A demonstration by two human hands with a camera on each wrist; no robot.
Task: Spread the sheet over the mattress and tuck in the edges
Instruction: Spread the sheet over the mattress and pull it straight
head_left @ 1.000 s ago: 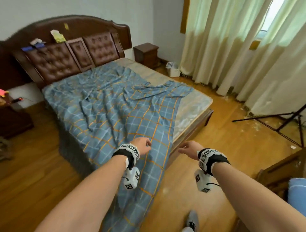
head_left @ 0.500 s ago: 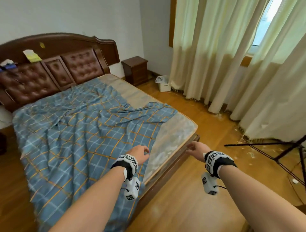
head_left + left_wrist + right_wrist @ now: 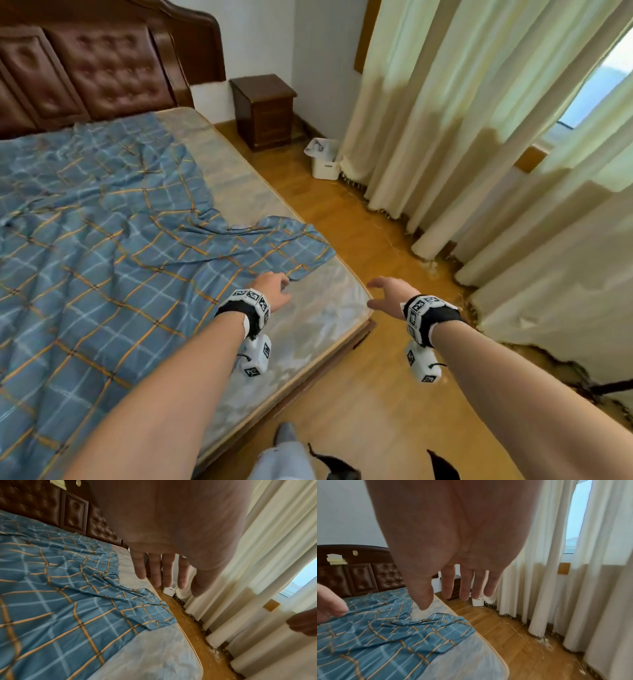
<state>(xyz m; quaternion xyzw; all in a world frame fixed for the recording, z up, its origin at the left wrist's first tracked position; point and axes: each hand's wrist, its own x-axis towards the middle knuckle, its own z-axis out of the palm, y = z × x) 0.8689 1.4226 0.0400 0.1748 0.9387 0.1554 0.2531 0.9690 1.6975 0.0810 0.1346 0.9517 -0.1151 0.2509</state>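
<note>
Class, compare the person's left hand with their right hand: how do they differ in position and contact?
The left hand hovers over the blue checked sheet near its edge; the right hand hangs past the mattress corner, above the wooden floor. Both are open, fingers straight, holding nothing.

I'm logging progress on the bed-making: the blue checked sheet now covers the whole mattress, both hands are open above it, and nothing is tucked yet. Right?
Not quite. The blue checked sheet leaves the mattress bare at the near corner and along the curtain side, as the head view shows. Left hand and right hand are open, and nothing looks tucked.
</note>
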